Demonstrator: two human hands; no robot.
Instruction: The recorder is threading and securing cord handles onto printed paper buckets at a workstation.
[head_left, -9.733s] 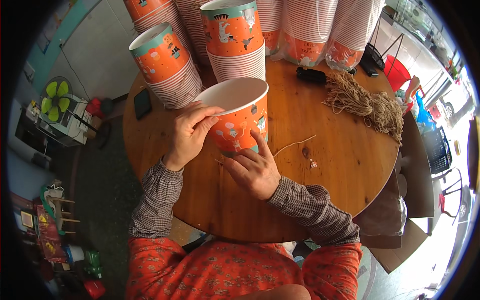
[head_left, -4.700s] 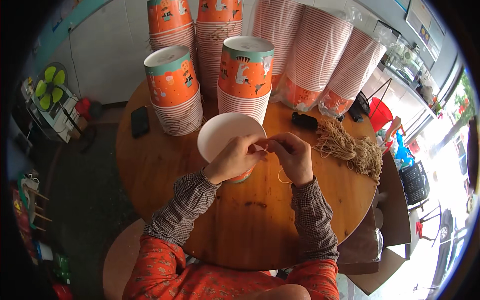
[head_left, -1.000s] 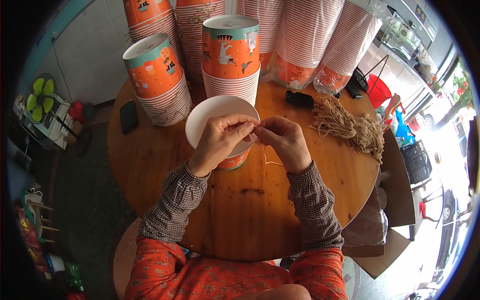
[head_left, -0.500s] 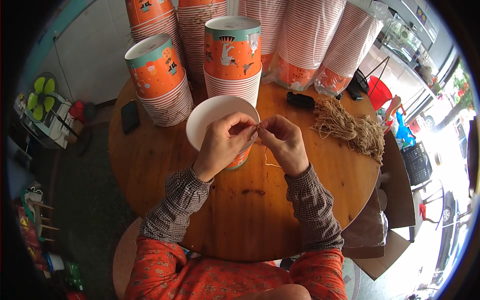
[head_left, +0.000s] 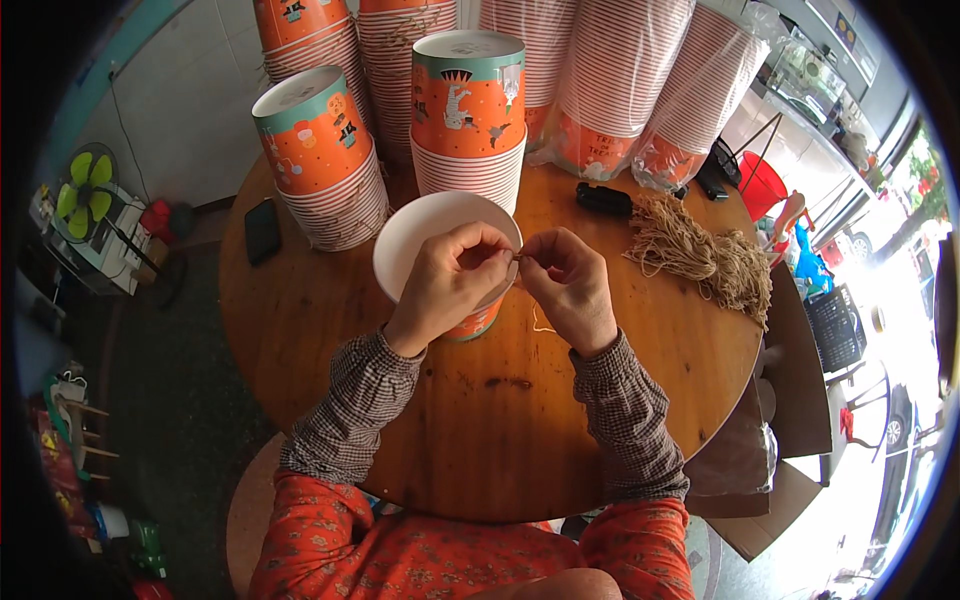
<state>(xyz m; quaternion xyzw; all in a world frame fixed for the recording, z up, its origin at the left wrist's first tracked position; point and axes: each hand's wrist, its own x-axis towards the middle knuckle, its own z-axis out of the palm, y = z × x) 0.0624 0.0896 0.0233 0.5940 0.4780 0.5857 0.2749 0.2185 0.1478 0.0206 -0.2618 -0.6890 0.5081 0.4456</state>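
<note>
left forearm (head_left: 350,415) and right forearm (head_left: 625,420) are extended forward from the lower edge and angled inward, both covered down to the wrists. the left hand (head_left: 445,285) is held with its back partly turned upward; its thumb and forefinger are bent into a rounded loop and pressed together at the tips. the right hand (head_left: 570,285) is posed likewise, thumb and forefinger pinched. the two sets of fingertips are brought close together (actual contact cannot be confirmed). the remaining fingers are curled and partly hidden.
</note>
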